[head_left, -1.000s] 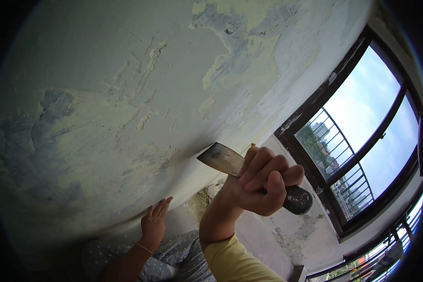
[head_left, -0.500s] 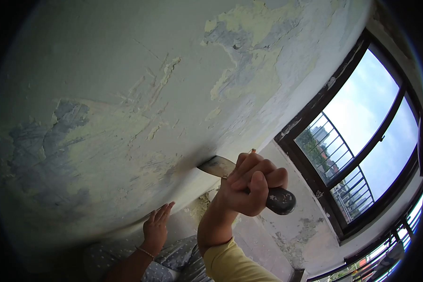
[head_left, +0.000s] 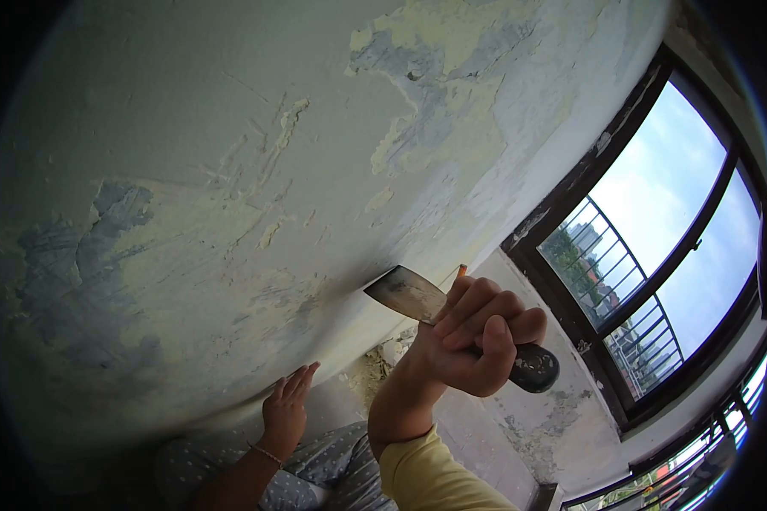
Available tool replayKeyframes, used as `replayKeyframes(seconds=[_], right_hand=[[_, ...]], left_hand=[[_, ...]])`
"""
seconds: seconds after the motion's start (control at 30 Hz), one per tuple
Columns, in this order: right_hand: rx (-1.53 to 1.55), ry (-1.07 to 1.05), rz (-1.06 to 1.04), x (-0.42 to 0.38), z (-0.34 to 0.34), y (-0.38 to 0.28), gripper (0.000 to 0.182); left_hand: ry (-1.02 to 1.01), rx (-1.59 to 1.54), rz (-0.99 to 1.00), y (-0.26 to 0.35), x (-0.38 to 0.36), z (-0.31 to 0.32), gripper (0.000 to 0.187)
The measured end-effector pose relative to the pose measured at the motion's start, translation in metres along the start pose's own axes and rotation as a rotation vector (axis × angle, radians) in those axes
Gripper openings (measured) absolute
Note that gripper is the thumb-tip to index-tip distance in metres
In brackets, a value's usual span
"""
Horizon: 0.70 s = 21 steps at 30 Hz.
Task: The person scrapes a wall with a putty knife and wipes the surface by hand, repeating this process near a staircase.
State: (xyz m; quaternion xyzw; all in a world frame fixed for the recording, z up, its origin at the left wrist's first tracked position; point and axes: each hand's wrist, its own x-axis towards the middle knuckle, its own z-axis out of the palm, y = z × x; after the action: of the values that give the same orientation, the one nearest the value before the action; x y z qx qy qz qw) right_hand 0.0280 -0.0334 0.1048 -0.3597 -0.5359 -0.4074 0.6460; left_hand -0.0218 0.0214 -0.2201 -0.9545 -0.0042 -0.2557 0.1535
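My right hand is wrapped round the black handle of a putty knife. The broad, smeared metal blade points left, its edge right at the wall, where a dark shadow falls. Lower and to the left, my left hand is stretched out with its fingers against the wall, holding nothing. The wall's pale paint is scratched and partly stripped, with a grey patch at the left and another bare area higher up.
A dark-framed window with railings outside is on the right. Below it the light wall has a crumbling patch. My legs in dotted grey trousers are at the bottom. Broken plaster shows in the corner behind my right arm.
My right hand with the putty knife has moved slightly right, and more of the blade's face shows. My left hand stays in place. The view has shifted a little.
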Motion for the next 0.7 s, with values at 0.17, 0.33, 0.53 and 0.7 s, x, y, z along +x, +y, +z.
replayKeyframes(seconds=[0.17, 0.33, 0.53, 0.7], right_hand=[[0.232, 0.002, -0.25, 0.018, -0.005, -0.051, 0.02], [-0.053, 0.133, 0.061, -0.009, 0.001, 0.024, 0.024], [0.115, 0.086, -0.061, 0.016, -0.01, -0.026, 0.024], [0.09, 0.089, 0.003, 0.005, -0.012, -0.007, 0.023]], left_hand=[[0.02, 0.027, -0.021, 0.001, 0.002, 0.002, 0.072], [0.01, 0.038, -0.01, 0.004, 0.0, 0.001, 0.072], [-0.02, 0.008, -0.007, 0.002, 0.002, 0.002, 0.073], [-0.009, 0.006, -0.012, 0.004, 0.0, 0.002, 0.072]])
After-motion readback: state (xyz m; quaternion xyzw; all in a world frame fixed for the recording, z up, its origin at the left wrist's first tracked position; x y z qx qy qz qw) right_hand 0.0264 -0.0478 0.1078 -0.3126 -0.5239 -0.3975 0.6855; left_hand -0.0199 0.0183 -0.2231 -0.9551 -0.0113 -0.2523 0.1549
